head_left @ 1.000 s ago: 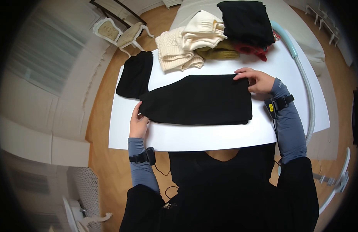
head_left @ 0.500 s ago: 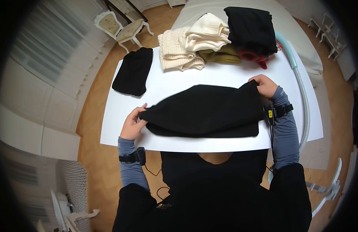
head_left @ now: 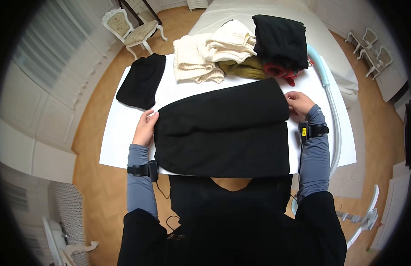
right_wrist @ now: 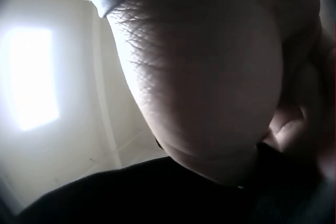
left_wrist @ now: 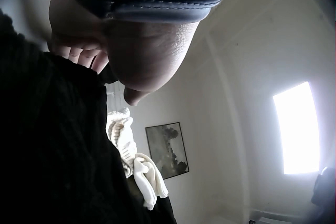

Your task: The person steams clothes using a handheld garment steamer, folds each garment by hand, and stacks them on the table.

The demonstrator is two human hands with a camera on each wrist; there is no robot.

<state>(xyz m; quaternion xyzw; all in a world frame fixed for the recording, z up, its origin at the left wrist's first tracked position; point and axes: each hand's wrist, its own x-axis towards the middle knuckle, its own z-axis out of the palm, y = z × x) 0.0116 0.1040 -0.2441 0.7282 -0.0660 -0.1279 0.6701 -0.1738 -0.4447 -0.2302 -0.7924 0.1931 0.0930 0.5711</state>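
Observation:
A wide black garment (head_left: 218, 133) lies over the front of the white tabletop, a long crease running across it and its upper flap slanting up to the right. At its left edge, my left hand (head_left: 146, 126) pinches the cloth; in the left wrist view, the fingers (left_wrist: 79, 56) show beside the dark fabric. My right hand (head_left: 300, 103) holds the garment's right edge with bent fingers, just below the upper corner. Most of that grip is hidden behind the palm in the right wrist view.
A smaller folded black cloth (head_left: 142, 82) lies at the table's back left. Behind the garment are cream knitwear (head_left: 194, 57), a white knit (head_left: 232, 42), an olive knit (head_left: 243, 68), and a black folded piece (head_left: 281, 42) on red cloth (head_left: 281, 71). A pale hose (head_left: 334, 119) runs along the right.
The black garment has gone from a narrow folded strip to a wider spread reaching the table's front edge. My right hand lifted its upper right corner, then came down along the right edge.

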